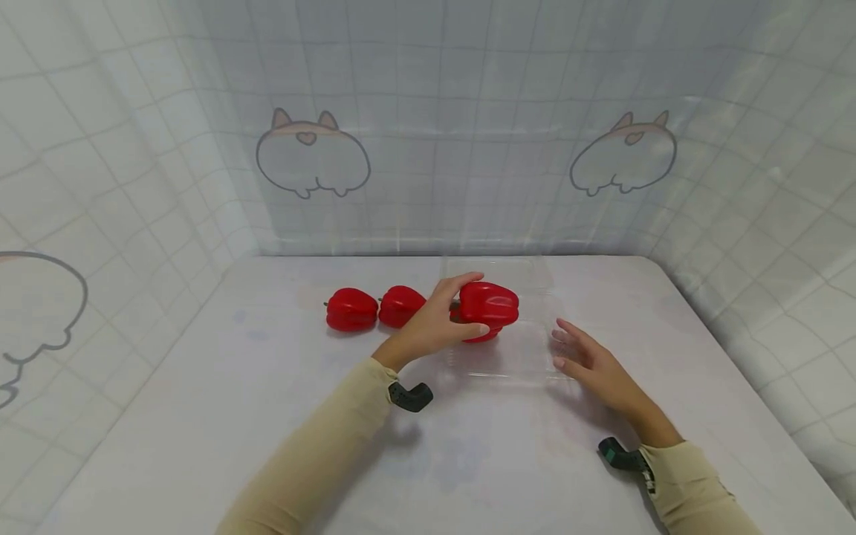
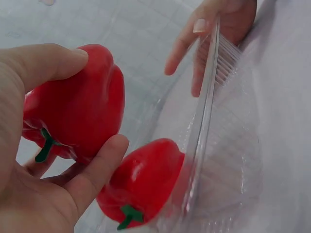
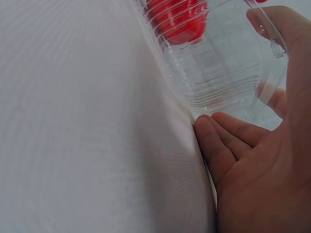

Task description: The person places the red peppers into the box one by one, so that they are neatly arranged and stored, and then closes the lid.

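Note:
My left hand (image 1: 431, 323) grips a shiny red bell pepper (image 1: 491, 301) between thumb and fingers, above a clear plastic box (image 1: 515, 375). Its green stem (image 2: 47, 145) points back at the palm in the left wrist view. Inside the box lies a second red bell pepper (image 2: 146, 179), partly covered by the held one in the head view. My right hand (image 1: 595, 368) is at the box's right side, thumb and a finger reaching to the rim. Its other fingers (image 3: 214, 141) lie low by the box's outer wall, fairly straight.
Two more red bell peppers (image 1: 351, 310) lie side by side on the white table (image 1: 267, 446), left of the box; my left hand partly hides the nearer one. The box's clear lid (image 1: 495, 271) is folded back. A tiled-pattern curtain (image 1: 461, 171) encloses the back and sides.

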Available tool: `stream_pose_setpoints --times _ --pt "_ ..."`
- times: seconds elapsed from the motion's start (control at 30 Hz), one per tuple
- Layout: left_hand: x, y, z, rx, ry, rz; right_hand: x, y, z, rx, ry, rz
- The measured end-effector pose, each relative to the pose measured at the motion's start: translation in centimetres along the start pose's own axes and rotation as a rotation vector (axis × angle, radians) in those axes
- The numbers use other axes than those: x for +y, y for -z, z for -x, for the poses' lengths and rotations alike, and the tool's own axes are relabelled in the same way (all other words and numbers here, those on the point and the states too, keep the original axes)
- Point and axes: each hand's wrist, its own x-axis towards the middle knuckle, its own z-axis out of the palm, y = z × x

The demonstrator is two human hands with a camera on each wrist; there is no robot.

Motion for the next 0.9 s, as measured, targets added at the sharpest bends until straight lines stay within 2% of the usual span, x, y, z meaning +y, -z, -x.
stream_pose_setpoints --times 0.33,0.47,0.73,0.9 --pt "1.1 -0.9 -1.8 -0.037 0.003 -0.027 0.0 -0.3 -0.2 0.003 -0.033 0.014" --pt "1.3 -1.2 -2.8 -0.052 0.023 -0.015 -0.1 -0.2 -0.1 0.011 -0.047 0.025" --pt "1.6 -1.8 -4.2 -0.061 0.085 -0.054 -0.1 -0.3 0.0 -0.001 -0.069 0.008" --pt "2.0 -2.2 -4.9 -0.073 0.065 -0.08 -0.3 -0.2 -0.2 0.001 -0.059 0.012"
